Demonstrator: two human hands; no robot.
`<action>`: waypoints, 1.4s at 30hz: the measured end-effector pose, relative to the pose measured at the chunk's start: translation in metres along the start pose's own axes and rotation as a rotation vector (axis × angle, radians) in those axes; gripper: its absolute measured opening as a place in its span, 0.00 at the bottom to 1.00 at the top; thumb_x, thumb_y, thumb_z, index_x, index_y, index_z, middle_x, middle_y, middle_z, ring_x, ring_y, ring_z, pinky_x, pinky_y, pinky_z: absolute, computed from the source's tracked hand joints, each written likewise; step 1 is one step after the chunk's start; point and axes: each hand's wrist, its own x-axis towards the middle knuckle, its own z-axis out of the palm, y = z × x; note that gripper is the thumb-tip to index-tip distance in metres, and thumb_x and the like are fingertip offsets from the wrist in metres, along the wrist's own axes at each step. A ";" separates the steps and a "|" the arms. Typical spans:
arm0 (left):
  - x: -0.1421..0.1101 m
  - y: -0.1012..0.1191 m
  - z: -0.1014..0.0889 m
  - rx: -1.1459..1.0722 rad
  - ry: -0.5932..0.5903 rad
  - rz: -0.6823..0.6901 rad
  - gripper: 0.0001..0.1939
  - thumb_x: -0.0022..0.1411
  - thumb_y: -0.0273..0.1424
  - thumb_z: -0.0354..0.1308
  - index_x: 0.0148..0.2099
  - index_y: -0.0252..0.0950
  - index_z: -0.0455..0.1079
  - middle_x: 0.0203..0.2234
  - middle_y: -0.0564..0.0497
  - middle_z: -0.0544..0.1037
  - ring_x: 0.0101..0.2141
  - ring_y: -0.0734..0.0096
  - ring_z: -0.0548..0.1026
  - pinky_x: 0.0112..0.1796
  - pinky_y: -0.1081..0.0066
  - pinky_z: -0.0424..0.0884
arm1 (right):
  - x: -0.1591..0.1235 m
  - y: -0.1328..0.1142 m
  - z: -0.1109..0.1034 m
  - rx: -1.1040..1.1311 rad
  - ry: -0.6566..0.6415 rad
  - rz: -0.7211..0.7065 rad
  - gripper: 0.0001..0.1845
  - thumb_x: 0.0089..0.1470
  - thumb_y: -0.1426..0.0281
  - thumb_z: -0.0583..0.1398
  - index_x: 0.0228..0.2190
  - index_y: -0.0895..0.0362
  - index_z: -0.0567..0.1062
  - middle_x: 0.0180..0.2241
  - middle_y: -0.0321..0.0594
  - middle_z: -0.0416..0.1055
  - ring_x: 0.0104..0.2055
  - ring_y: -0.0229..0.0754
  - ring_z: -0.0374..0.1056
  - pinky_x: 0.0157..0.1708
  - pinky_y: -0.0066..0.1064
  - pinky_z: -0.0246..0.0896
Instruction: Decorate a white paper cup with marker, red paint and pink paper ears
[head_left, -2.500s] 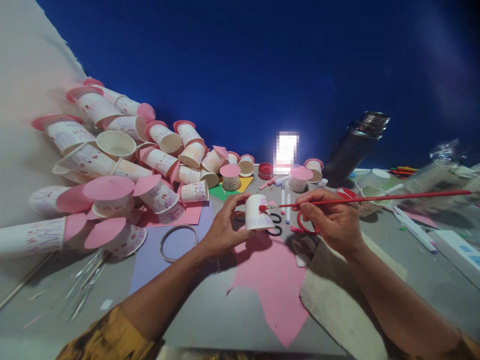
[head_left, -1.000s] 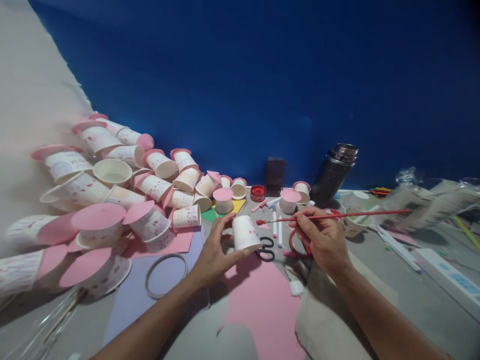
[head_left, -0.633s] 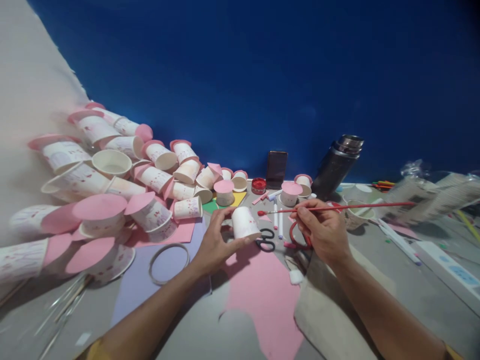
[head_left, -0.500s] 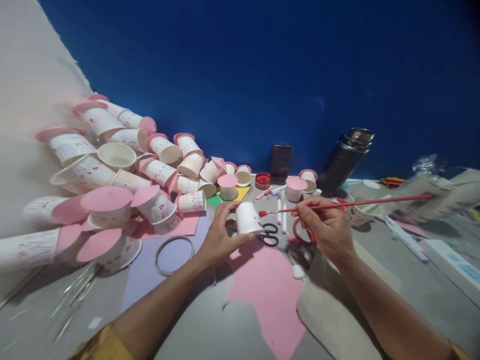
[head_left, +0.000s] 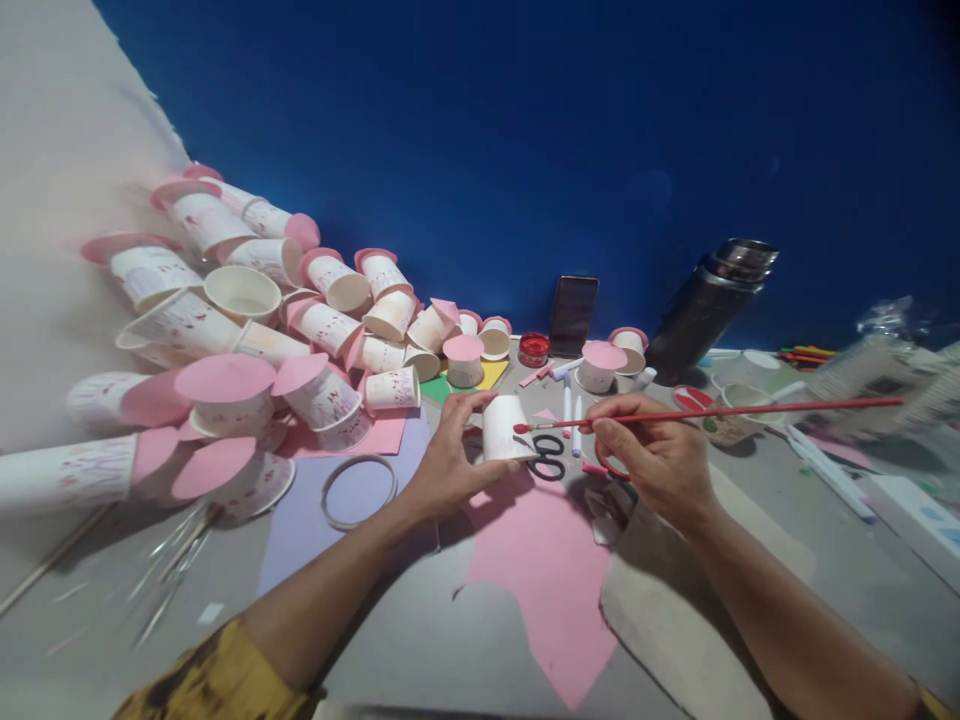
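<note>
A white paper cup (head_left: 501, 428), turned upside down, is gripped between the thumb and fingers of my left hand (head_left: 454, 455). My right hand (head_left: 654, 455) pinches a long red paintbrush (head_left: 757, 410) near its bristle end. The brush's red tip meets the cup's side or hovers just in front of it; I cannot tell which. Under both hands lies a cut sheet of pink paper (head_left: 540, 570). Black-handled scissors (head_left: 547, 458) rest just behind the cup, and a red ring-shaped handle (head_left: 615, 458) is partly covered by my right hand.
Decorated paper cups with pink paper tops (head_left: 229, 385) are heaped at the left. A tape ring (head_left: 358, 492) lies on purple paper (head_left: 292, 530). Behind are a red paint jar (head_left: 533, 349), a phone (head_left: 574, 312) and a dark flask (head_left: 712, 310). Loose brushes (head_left: 176, 565) lie front left.
The brush tip has shifted from beside the cup's right edge to over its side. The cup seems turned, its small red marks no longer visible. The whole view has shifted slightly.
</note>
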 end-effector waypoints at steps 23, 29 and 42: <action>-0.001 -0.001 0.000 -0.002 -0.033 0.014 0.38 0.49 0.32 0.74 0.61 0.45 0.66 0.57 0.44 0.68 0.60 0.48 0.69 0.59 0.48 0.70 | 0.002 0.002 0.001 -0.013 -0.001 -0.011 0.13 0.57 0.58 0.67 0.29 0.55 0.80 0.23 0.37 0.75 0.22 0.38 0.69 0.22 0.27 0.66; -0.001 0.001 0.000 -0.029 -0.051 0.011 0.37 0.48 0.31 0.74 0.60 0.45 0.67 0.57 0.46 0.68 0.60 0.49 0.70 0.57 0.51 0.73 | 0.001 0.003 0.000 -0.003 -0.013 -0.006 0.12 0.57 0.59 0.67 0.30 0.55 0.80 0.24 0.37 0.76 0.22 0.37 0.69 0.20 0.26 0.64; 0.000 0.005 0.000 -0.063 -0.061 0.003 0.37 0.48 0.31 0.73 0.60 0.44 0.67 0.57 0.44 0.68 0.59 0.49 0.70 0.56 0.52 0.73 | 0.002 0.003 -0.001 0.012 0.000 0.001 0.12 0.57 0.60 0.67 0.30 0.55 0.80 0.23 0.38 0.76 0.22 0.37 0.69 0.21 0.26 0.65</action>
